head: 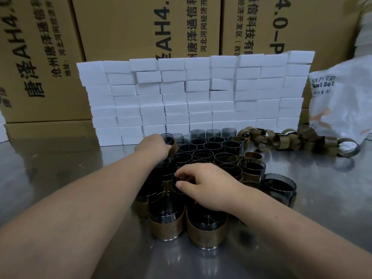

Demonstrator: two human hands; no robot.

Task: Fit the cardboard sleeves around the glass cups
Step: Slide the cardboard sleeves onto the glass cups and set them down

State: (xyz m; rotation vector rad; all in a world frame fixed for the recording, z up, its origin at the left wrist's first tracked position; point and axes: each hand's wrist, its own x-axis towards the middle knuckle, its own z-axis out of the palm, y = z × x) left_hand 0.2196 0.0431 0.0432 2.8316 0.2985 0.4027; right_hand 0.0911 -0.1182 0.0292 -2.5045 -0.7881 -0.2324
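Clustered glass cups [203, 154], nearest in cardboard sleeves [207, 231]

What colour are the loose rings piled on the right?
Brown, like kraft card; the head view shows these sleeves clearly.

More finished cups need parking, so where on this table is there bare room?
Bare steel table left of the cup cluster, in front of the white blocks; also right of the cluster, near side of the loose sleeves. Crowded: the cluster itself and the sleeves by the bag.
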